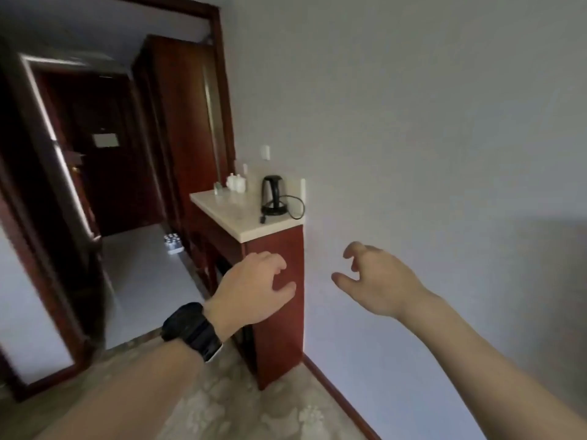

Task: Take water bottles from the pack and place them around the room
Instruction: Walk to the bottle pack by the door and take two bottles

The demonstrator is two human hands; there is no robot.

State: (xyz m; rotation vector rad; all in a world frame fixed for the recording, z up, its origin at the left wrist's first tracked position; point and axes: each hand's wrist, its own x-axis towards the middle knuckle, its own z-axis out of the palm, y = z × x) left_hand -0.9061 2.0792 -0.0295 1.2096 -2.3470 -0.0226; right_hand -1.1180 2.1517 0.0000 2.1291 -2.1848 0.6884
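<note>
Grey wall (413, 122) (red-wood cabinet (276, 296))

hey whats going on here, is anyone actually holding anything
No, both hands are empty. The left hand, with a black watch on its wrist, and the right hand are raised in front of the person, fingers loosely curled around nothing. The person faces a red cabinet with a pale countertop that carries a black kettle and some small white containers. The pack of water bottles sits on the hallway floor beyond the cabinet, out of reach for now.
</note>
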